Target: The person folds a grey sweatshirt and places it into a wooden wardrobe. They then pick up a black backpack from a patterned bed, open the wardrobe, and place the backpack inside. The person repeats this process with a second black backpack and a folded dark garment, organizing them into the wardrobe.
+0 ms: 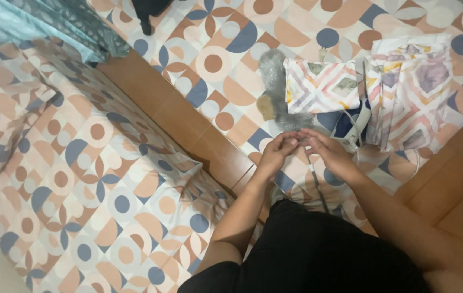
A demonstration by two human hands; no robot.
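Note:
My left hand (276,153) and my right hand (329,154) meet in front of me, fingertips together, pinching a thin dark cord (316,182) that hangs down toward my lap. Just beyond my fingers lies a grey fluffy item (275,81) on the patterned sheet. A white and dark blue object (352,126) with cords sits right of my right hand, partly under folded cloth.
Two folded pastel cloths (322,86) (410,92) lie on a circle-patterned sheet (226,49). A bed with a matching sheet (79,179) fills the left. Brown tiled floor (188,122) runs between them. A teal fabric (30,21) and a dark object (145,11) lie at the top.

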